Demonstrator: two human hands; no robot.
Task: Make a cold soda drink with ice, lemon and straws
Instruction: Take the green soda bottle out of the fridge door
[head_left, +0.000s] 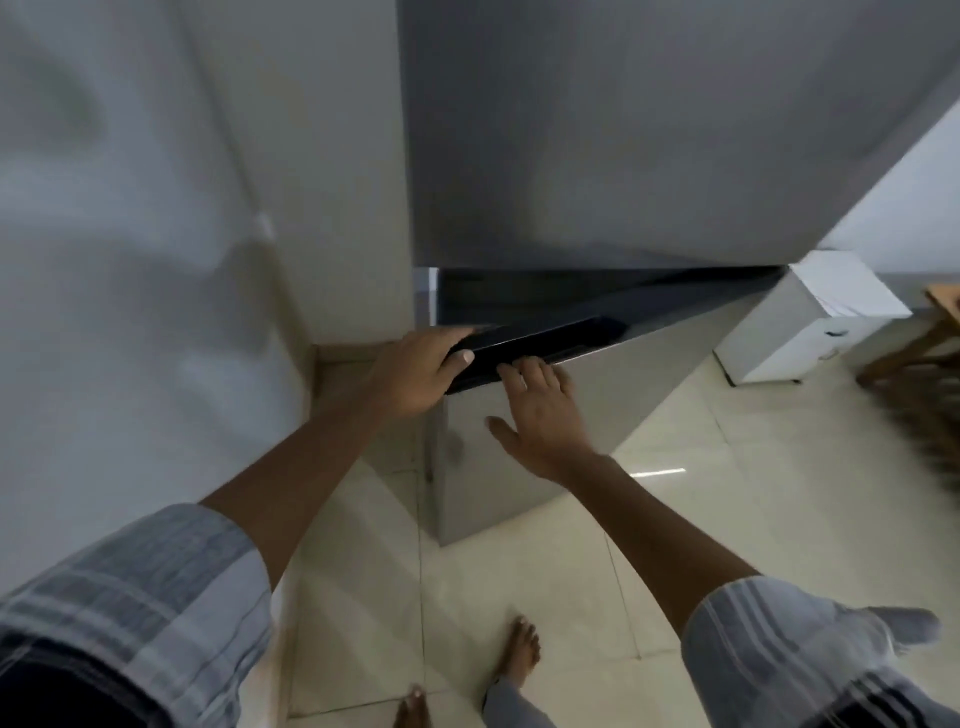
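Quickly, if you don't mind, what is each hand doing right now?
Left hand: grips the dark top edge of the grey metal fridge lower door.
Right hand: open, fingers straight, flat on that door's front.

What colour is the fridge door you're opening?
Silver-grey, with a black top edge, on the lower fridge door; the head view shows it.

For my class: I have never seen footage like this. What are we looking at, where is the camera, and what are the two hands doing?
There is one picture, from a camera worn on a person's head, looking down. No robot is involved. The left hand grips the dark top edge of the lower fridge door, which stands partly open. The right hand rests flat against that door's grey front. The upper fridge door is shut. On the tiled floor stands a white box. Nothing else is held.
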